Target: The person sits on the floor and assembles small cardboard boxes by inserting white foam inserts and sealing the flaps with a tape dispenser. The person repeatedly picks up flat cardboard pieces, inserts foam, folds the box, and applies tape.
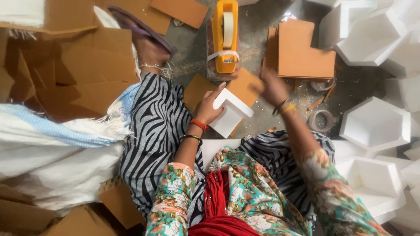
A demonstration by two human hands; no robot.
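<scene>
My left hand (207,108) grips a white L-shaped corner piece (230,114), held just above the floor in front of my knees. Under it lies a brown square card (244,85), with another brown card (196,89) to its left. My right hand (274,87) is blurred. It hovers at the right edge of the brown square card, close to a stack of brown L-shaped boards (302,54). Whether its fingers hold anything is unclear.
A yellow-orange tape dispenser (225,39) stands on the floor straight ahead. White hexagonal shelves (372,124) pile up on the right, with a tape roll (321,120) beside them. Brown cardboard sheets (87,65) and a white woven sack (52,153) lie on the left, near my sandalled foot (148,43).
</scene>
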